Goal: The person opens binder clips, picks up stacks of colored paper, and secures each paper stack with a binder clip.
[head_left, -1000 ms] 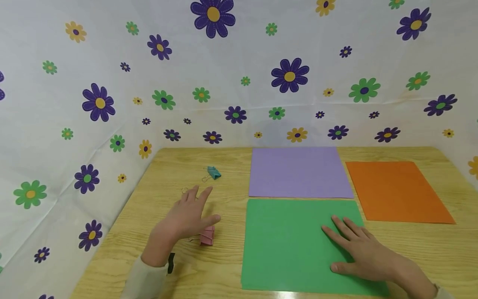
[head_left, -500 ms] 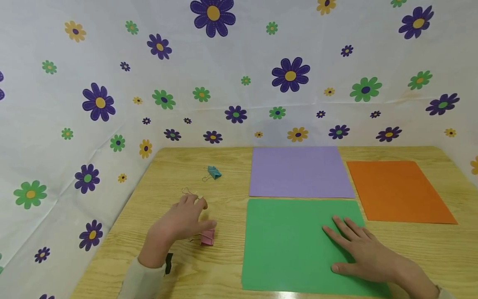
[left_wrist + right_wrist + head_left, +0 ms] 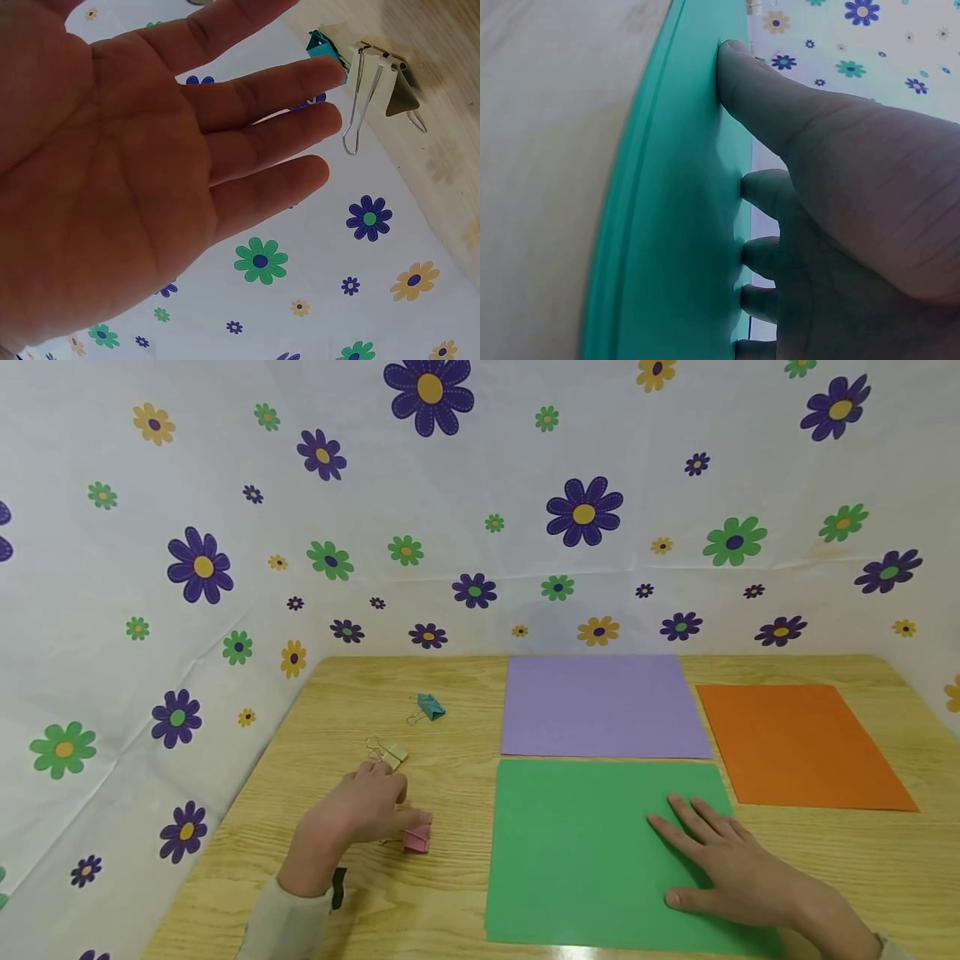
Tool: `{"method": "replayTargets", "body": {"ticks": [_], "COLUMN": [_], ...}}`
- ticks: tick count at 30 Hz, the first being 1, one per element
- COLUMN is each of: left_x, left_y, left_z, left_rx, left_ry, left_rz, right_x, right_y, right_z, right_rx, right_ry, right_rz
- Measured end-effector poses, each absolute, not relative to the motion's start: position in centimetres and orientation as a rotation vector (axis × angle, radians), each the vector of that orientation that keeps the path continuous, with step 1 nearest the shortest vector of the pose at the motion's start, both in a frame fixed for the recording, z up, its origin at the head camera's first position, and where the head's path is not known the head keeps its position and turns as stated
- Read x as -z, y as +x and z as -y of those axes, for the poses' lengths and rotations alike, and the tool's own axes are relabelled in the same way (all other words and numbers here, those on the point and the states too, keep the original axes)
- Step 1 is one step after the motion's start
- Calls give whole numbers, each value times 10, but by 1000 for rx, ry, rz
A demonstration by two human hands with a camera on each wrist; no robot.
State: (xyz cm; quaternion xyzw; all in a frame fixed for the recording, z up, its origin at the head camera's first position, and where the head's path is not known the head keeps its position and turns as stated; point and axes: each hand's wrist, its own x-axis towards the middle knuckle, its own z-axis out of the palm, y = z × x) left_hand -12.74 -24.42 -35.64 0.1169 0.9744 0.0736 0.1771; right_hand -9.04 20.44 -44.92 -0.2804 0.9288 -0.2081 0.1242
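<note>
On the left of the table my left hand hovers over a pink binder clip, its thumb overlapping the clip's top in the head view. The left wrist view shows that palm bare and the fingers fairly straight. Just beyond the fingertips lies a pale yellow binder clip, with a teal binder clip farther back. My right hand rests spread on the right part of a stack of green paper. In the right wrist view its thumb and fingertips press on the green sheets.
Purple paper lies behind the green stack, with an orange edge peeking out beneath it. To the right is orange paper. A white flower-patterned cloth encloses the wooden table at the back and sides.
My left hand has drawn back slightly and lowered its fingers toward the pink clip, uncovering the yellow clip. The right hand stays on the green paper.
</note>
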Motion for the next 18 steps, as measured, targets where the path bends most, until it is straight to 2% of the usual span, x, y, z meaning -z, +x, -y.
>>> {"method": "replayTargets", "body": {"ticks": [13,18], "left_x": [360,362], "left_y": [-128,-128], "left_z": [246,245], "left_rx": [-191,-265], "left_ry": [431,360], "left_rz": [-2743,-2723], "right_x": [450,449], "right_y": [-89,-90], "right_z": [-203,-203], "right_rx": [598,583], "right_ry": [-823,-829], "right_rz": [-2704,-2701]}}
